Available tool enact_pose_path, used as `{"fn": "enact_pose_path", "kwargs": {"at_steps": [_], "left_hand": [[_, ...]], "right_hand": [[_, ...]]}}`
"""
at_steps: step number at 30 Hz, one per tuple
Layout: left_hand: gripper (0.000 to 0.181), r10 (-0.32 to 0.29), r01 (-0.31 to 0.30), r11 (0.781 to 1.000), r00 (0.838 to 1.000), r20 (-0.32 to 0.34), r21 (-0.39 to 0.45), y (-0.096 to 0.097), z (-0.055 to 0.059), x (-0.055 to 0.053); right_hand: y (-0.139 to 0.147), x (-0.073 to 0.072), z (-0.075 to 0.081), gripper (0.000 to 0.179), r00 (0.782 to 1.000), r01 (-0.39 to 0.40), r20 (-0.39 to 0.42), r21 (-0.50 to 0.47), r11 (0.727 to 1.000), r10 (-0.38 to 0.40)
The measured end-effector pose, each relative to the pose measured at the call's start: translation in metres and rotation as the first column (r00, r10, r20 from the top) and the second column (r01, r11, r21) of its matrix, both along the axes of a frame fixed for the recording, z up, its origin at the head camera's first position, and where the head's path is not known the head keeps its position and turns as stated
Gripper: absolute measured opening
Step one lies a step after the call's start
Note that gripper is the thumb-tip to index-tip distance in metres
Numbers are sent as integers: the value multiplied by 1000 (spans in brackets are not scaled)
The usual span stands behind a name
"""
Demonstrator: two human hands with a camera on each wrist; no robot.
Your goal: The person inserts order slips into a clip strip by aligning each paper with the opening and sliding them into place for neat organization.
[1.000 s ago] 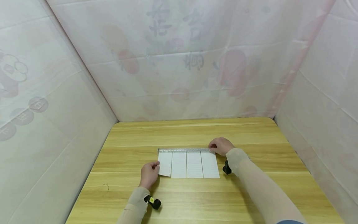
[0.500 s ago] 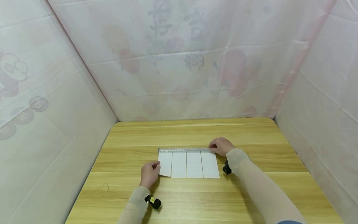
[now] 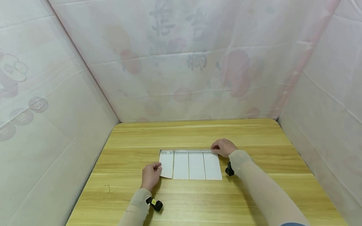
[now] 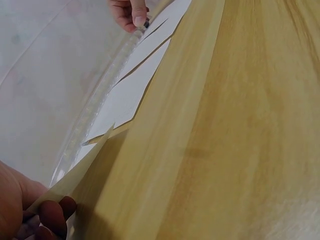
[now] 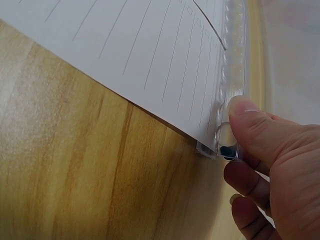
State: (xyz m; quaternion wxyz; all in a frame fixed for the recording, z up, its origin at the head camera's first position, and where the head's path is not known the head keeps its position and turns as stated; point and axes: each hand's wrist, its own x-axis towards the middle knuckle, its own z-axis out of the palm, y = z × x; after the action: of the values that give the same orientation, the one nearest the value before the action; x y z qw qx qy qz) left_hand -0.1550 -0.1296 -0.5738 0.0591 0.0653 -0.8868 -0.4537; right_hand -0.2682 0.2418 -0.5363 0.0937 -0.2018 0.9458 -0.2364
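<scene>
Several white lined paper slips [image 3: 196, 166] lie side by side on the table, narrow gaps between them. Along their far edge runs a clear plastic strip [image 3: 186, 151] with a scalloped edge, plain in the right wrist view. My left hand [image 3: 150, 175] pinches the leftmost paper slip [image 3: 167, 164] by its left side, between thumb and fingers. In the left wrist view that slip [image 4: 75, 177] stands tilted up off the wood. My right hand [image 3: 224, 147] pinches the right end of the strip, thumb [image 5: 245, 112] on top, fingers beneath. A small dark piece [image 5: 228, 151] shows at that end.
The wooden table [image 3: 198, 204] has rounded far corners. Pale printed cloth walls [image 3: 181, 94] stand behind it and on both sides. A small black camera is strapped to each wrist.
</scene>
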Motion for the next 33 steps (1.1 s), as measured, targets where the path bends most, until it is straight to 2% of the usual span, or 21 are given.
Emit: {"fn": "enact_pose_path", "kwargs": {"at_steps": [18, 29, 33], "left_hand": [[17, -8, 7, 1000, 1000, 14, 20, 0, 0, -2], [17, -12, 12, 1000, 1000, 21, 6, 1, 0, -2], [21, -30, 30, 999, 999, -11, -38, 1, 1, -1]], "right_hand": [[-1, 1, 2, 7, 1000, 18, 8, 13, 1000, -18], [-1, 2, 3, 7, 1000, 18, 13, 17, 1000, -18], [-2, 2, 3, 7, 1000, 15, 7, 19, 1000, -16]]}}
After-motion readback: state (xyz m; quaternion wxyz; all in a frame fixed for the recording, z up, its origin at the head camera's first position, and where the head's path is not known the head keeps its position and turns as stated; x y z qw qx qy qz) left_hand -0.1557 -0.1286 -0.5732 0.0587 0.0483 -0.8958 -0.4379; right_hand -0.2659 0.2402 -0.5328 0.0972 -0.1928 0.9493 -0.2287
